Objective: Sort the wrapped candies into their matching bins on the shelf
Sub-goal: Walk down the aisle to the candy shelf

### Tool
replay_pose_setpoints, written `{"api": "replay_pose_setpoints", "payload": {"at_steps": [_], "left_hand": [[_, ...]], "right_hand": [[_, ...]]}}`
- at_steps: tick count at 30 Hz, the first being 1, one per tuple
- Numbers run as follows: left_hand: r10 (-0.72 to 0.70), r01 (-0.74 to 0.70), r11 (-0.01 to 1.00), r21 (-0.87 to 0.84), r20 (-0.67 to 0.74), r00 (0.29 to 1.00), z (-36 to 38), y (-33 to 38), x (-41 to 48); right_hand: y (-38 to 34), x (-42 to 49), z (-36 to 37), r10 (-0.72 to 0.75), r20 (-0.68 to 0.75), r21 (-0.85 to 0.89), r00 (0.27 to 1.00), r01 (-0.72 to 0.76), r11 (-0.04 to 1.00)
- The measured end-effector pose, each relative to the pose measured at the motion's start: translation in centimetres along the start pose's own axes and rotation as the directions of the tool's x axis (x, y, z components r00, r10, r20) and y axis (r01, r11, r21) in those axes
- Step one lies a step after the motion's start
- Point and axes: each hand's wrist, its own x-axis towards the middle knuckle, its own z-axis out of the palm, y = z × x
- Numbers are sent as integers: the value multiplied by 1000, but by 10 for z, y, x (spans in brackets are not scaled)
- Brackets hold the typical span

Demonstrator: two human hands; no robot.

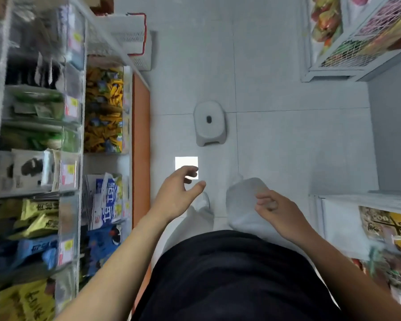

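Both hands hung above the floor, on the person's side of the grey stool [210, 122]. The left hand [178, 195] was spread wide with relaxed fingers and nothing in it. The right hand [280, 212] had loosely curled fingers and was empty too. The wrapped candies [103, 110], yellow and blue, lay heaped in a clear bin on the shelf [140, 135], left of the stool.

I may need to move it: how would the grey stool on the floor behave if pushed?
The stool looks like moulded plastic, so probably light and stiff. Its low, wide base suggests sliding over the smooth floor, not tipping.
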Motion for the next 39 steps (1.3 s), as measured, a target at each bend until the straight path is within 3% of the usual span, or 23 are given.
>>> {"api": "replay_pose_setpoints", "payload": {"at_steps": [7, 12, 17, 28, 34, 39], "left_hand": [[-73, 73, 997, 11, 16, 997, -4, 65, 122], [-178, 171, 983, -71, -107, 978, -26, 90, 164], [-244, 201, 962, -186, -249, 937, -73, 96, 184], [-378, 207, 896, -393, -431, 819, -214, 34, 224], [-472, 270, 864, -424, -500, 726, -283, 2, 228], [-590, 348, 799, -490, -530, 609, -295, -25, 258]], "right_hand": [[-50, 122, -88, -19, 41, -14, 999, 20, 1000], [-126, 207, -144, -116, 105, -67, 988, 123, 990], [-225, 267, -153, -227, 205, -128, 952, 256, 958], [-424, 354, -29, -342, 441, -259, 830, 482, 837], [-519, 397, 66, -331, 656, -306, 678, 640, 705], [-571, 452, 134, -288, 806, -319, 517, 789, 525]]}}
